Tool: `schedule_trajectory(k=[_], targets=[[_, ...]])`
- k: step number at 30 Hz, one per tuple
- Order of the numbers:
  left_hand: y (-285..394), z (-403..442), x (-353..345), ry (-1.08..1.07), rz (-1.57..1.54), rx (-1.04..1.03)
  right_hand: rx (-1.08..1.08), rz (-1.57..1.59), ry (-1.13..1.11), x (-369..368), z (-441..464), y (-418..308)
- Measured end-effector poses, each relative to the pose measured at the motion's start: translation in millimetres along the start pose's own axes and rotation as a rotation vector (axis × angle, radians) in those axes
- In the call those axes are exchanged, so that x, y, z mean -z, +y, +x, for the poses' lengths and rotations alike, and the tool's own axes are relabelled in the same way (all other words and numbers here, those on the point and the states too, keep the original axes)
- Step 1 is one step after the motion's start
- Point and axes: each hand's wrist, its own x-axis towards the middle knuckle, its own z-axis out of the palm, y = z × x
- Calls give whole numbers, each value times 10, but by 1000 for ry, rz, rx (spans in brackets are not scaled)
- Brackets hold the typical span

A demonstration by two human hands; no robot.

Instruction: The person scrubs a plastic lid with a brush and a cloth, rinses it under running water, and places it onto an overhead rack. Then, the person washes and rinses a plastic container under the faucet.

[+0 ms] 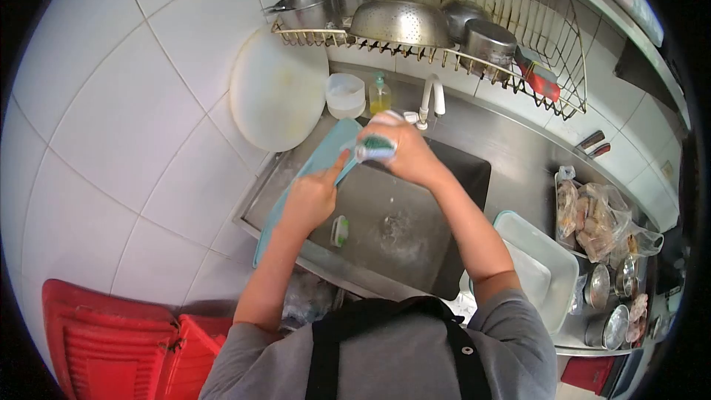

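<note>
My right hand [404,150], above the back left of the sink, is closed around a bottle-like thing [379,147] with a clear end and green and bluish-white parts. Motion blurs it, so its exact kind cannot be made out. My left hand [311,196] is closed at the edge of a long light-blue board [272,233], index finger stretched toward the thing in my right hand. The board leans along the sink's left side. On the floor of the metal sink [370,252] lies a white-and-green sponge [340,231].
Behind the sink stand a white faucet [428,100], a soap bottle [380,96] and a white tub [345,96]. A round white board [278,92] leans on the wall. Overhead, a wire rack [548,96] holds pots. On the right are a pale tray [559,274] and bagged food [596,215].
</note>
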Motion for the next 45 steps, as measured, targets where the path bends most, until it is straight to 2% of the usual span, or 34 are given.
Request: schedule_trajectory(k=[3,6,7,11,14,15,18,23,27,30,37,41,45], targets=[[4,19,3,8,12,-27,-147,70,-22,156,96,169],[-4,27,23,25,-13,-49,116,-74,-30,129,81,-52],[11,33,22,40,-27,-52,94,-164,-66,117,68,-213],[91,19,9,35,-32,-62,-145,115,-65,227,74,163],[53,54,-22,59,-34,-67,109,-25,-84,130,62,-75],[63,64,-16,50,-26,-54,87,0,-70,119,55,-82],[106,87,-7,35,-19,-43,-194,229,5,203,73,90],[76,109,-48,97,-71,-41,38,30,37,89,44,49],[113,45,-11,155,-131,-62,-224,111,171,213,0,418],[49,32,-11,227,-97,-45,-567,339,234,331,-61,296],[8,29,-2,316,38,-70,-670,689,226,200,-204,-145],[60,21,-34,296,53,-16,-710,746,213,46,-306,-433],[102,23,-79,327,67,-32,-740,621,370,-197,-318,-639]])
